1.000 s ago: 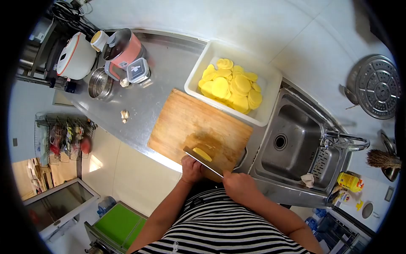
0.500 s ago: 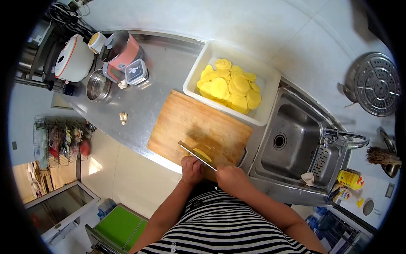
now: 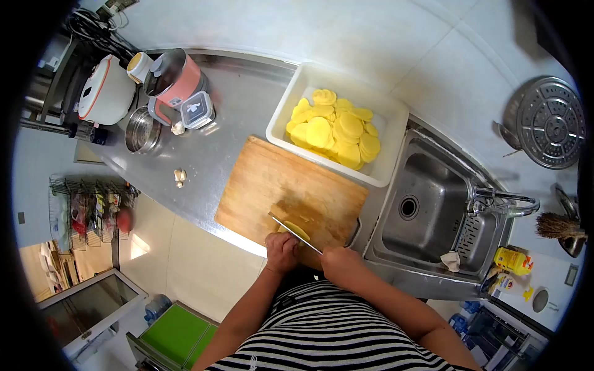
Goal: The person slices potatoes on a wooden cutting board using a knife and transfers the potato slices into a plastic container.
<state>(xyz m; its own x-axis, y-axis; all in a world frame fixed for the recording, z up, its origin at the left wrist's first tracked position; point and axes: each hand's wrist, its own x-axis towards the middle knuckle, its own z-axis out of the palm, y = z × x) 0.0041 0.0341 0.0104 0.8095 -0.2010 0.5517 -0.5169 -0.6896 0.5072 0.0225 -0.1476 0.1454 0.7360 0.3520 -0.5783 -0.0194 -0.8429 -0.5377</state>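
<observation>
My right hand (image 3: pixel 341 266) is closed round the handle of a knife (image 3: pixel 297 232), its blade slanting up to the left over the near edge of a wooden cutting board (image 3: pixel 278 179). Beside the blade, my left hand (image 3: pixel 283 250) has its fingers bent round a yellow potato piece, mostly hidden by the hand and knife. A yellow slice (image 3: pixel 299 230) shows on the far side of the blade. Behind the board, a white tub (image 3: pixel 278 127) holds a pile of yellow potato slices (image 3: pixel 340 130).
Garlic cloves (image 3: pixel 179 177) lie left of the board. Further back left stand a metal bowl (image 3: pixel 142 131), a lidded container (image 3: pixel 197 109), a pink pot (image 3: pixel 179 80) and a white cooker (image 3: pixel 106 91). A sink (image 3: pixel 421 204) is at the right.
The knife has shifted slightly to and fro along its length and now sits a little further right and lower than half a second ago. My left hand has stayed almost in place.
</observation>
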